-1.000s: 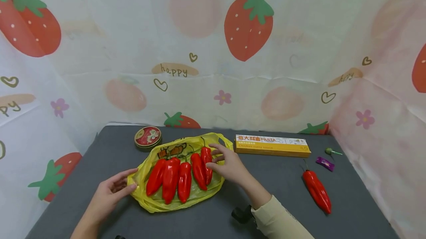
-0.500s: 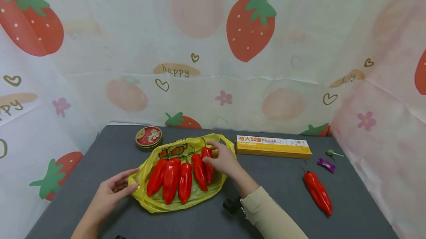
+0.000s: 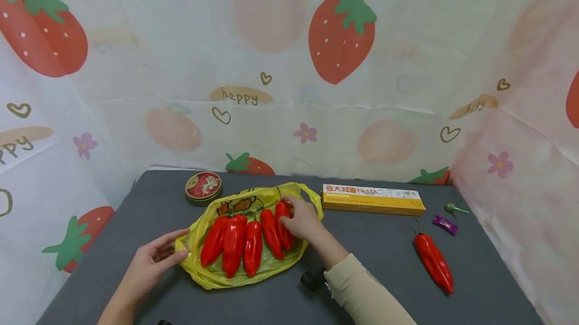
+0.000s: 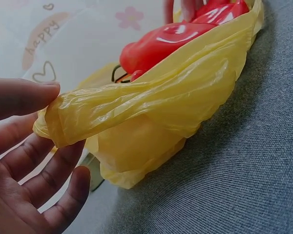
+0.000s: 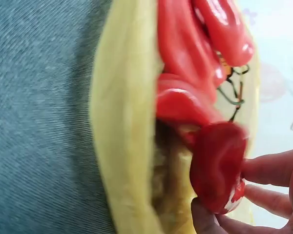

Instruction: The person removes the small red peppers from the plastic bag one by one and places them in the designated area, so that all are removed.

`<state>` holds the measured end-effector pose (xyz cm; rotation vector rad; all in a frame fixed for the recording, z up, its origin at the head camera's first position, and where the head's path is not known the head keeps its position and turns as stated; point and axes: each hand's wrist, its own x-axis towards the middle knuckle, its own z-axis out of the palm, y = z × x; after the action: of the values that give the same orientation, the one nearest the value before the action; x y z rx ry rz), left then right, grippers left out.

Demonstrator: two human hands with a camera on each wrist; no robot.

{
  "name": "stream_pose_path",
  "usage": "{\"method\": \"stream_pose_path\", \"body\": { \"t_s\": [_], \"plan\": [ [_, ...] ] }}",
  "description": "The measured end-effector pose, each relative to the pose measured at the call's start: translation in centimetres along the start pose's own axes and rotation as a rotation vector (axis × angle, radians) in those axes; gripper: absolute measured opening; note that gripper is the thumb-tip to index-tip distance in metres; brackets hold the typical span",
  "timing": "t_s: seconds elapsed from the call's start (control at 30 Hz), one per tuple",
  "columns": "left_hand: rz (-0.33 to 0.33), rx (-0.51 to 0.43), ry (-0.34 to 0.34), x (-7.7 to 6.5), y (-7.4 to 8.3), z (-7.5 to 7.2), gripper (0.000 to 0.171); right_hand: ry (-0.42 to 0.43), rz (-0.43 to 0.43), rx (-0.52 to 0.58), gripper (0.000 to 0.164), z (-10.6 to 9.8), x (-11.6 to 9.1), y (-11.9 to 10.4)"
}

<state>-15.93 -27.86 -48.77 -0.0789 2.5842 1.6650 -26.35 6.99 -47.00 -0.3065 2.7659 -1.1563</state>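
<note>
Your left hand (image 3: 149, 260) pinches the bag (image 3: 205, 281) at nine o'clock; your right hand (image 3: 303, 219) pinches the end pepper (image 3: 285, 233) inside, near two o'clock. Likely light, slippery: hold mid-body.

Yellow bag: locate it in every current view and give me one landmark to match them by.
Head: the yellow bag lies just left of centre in the lower half.
Left wrist: the yellow bag slants from left of centre to the upper right, one end in the grip of the left hand.
Right wrist: the yellow bag runs top to bottom down the middle, partly blurred.
Shared landmark: the red peppers inside it.
</note>
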Motion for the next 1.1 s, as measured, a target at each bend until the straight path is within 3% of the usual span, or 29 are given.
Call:
{"method": "stream_pose_path", "body": {
  "t_s": [0.53, 0.93, 1.1],
  "plan": [
    [0.017, -0.017, -0.002, -0.1, 0.2, 0.1, 0.056, -0.109, -0.048, 0.265, 0.048, -3.8, -3.1, -0.6],
    [0.008, -0.153, -0.044, -0.4, 0.4, -0.1, 0.066, -0.018, 0.011, 0.362, 0.055, -7.4, -6.1, 2.1],
    [0.052, -0.169, -0.027, -0.5, 0.4, -0.2, 0.068, -0.018, 0.013, 0.404, 0.058, -9.1, -7.2, 3.7]
  ]
}}
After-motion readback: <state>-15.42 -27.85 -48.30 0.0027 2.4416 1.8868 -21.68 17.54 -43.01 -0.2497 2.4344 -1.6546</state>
